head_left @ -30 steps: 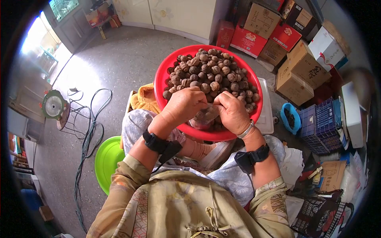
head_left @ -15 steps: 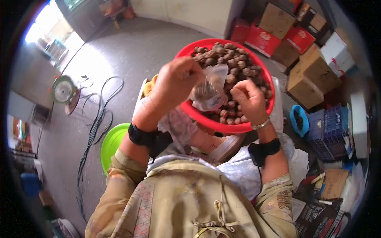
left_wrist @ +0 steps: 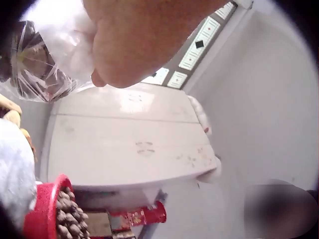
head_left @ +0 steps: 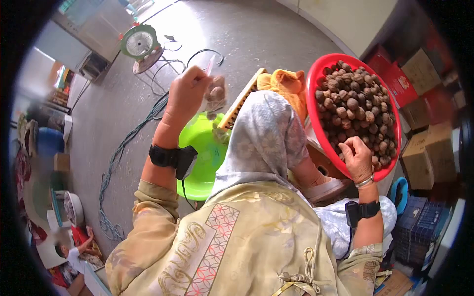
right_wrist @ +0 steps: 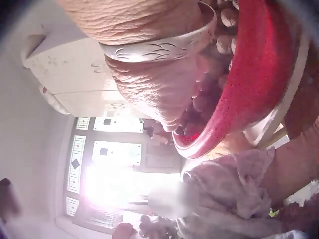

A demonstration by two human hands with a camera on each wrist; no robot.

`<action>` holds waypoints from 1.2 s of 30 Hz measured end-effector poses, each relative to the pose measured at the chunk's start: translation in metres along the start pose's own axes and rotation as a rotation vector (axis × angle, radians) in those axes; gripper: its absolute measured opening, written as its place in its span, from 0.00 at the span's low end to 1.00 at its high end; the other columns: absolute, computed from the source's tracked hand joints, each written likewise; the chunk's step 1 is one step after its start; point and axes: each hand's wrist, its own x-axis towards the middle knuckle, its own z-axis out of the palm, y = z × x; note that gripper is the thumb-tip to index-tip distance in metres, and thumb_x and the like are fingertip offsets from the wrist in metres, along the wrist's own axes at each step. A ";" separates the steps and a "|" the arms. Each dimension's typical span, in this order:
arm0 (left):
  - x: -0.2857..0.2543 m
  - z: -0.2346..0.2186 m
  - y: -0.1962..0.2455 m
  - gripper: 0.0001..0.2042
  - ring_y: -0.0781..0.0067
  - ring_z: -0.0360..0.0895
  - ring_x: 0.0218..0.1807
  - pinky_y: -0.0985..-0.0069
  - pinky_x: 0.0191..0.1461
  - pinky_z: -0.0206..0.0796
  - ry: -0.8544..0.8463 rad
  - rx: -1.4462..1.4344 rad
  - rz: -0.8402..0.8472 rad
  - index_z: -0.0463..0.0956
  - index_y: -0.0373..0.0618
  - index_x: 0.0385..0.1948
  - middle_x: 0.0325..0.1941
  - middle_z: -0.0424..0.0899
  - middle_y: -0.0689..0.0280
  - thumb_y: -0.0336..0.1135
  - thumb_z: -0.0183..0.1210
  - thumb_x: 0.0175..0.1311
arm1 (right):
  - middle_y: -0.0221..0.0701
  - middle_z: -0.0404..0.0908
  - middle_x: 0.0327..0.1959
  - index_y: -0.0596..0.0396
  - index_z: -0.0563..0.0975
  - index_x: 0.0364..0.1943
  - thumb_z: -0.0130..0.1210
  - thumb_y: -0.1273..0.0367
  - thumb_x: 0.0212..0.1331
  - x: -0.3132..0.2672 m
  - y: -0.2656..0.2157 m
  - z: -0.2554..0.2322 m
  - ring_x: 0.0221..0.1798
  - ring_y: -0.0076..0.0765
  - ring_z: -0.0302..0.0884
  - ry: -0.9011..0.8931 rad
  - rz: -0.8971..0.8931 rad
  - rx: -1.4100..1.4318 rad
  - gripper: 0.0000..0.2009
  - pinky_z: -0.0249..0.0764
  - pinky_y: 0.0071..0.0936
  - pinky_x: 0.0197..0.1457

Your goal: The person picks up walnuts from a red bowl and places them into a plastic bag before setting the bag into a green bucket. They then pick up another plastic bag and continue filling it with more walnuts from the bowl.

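My left hand (head_left: 186,96) pinches the top of a clear plastic bag (head_left: 216,96) with walnuts in it, raised over the far edge of a bright green basin (head_left: 190,170). The left wrist view has the bag (left_wrist: 37,69) hanging beside the hand (left_wrist: 139,40). At the right, a red basin (head_left: 318,123) is heaped with brown walnuts (head_left: 353,103). Over its near rim, my right hand (head_left: 357,158) rests by the walnuts with loosely bent fingers. In the right wrist view this hand (right_wrist: 154,89) hides what lies under its fingertips.
An orange cloth (head_left: 284,89) lies by a wooden crate edge (head_left: 242,101) between the basins. Beyond the left hand stand a green fan (head_left: 140,44) and a cable (head_left: 128,133) on the floor. Cardboard boxes (head_left: 427,158) are stacked at the right. A person (head_left: 76,256) shows at lower left.
My left hand has carried the bag of walnuts left, from the red basin to over the green one. The right hand let go of the bag and stayed by the red basin. The head view turned left.
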 end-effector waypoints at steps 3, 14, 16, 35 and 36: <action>-0.022 -0.007 -0.070 0.09 0.73 0.78 0.26 0.71 0.32 0.69 0.072 0.061 -0.119 0.78 0.37 0.32 0.24 0.83 0.59 0.34 0.63 0.63 | 0.40 0.77 0.29 0.57 0.75 0.33 0.63 0.68 0.63 0.000 0.004 0.008 0.32 0.51 0.77 -0.006 -0.042 -0.069 0.09 0.72 0.41 0.36; -0.158 0.047 -0.274 0.10 0.54 0.84 0.32 0.62 0.39 0.75 -0.045 0.159 -0.627 0.82 0.42 0.29 0.29 0.86 0.51 0.39 0.67 0.56 | 0.42 0.75 0.29 0.58 0.75 0.33 0.57 0.70 0.67 -0.004 0.003 0.029 0.32 0.54 0.75 0.010 -0.188 -0.265 0.07 0.71 0.43 0.35; -0.181 0.066 -0.296 0.10 0.54 0.84 0.32 0.62 0.40 0.76 -0.087 0.135 -0.689 0.82 0.42 0.30 0.29 0.86 0.52 0.39 0.67 0.55 | 0.42 0.75 0.29 0.58 0.75 0.34 0.55 0.71 0.68 -0.005 0.006 0.031 0.32 0.54 0.76 0.031 -0.206 -0.302 0.06 0.71 0.42 0.35; -0.212 0.138 -0.306 0.09 0.47 0.84 0.42 0.58 0.48 0.75 -0.427 0.224 -0.795 0.83 0.42 0.33 0.37 0.86 0.48 0.36 0.67 0.55 | 0.46 0.76 0.31 0.62 0.76 0.36 0.52 0.72 0.68 -0.008 0.011 0.032 0.34 0.57 0.76 0.016 -0.140 -0.329 0.06 0.73 0.43 0.38; -0.210 0.141 -0.307 0.09 0.47 0.84 0.42 0.58 0.48 0.75 -0.429 0.223 -0.795 0.83 0.42 0.33 0.37 0.86 0.48 0.36 0.67 0.55 | 0.46 0.76 0.31 0.62 0.76 0.36 0.52 0.72 0.68 -0.009 0.011 0.032 0.34 0.57 0.76 0.014 -0.138 -0.330 0.06 0.73 0.43 0.39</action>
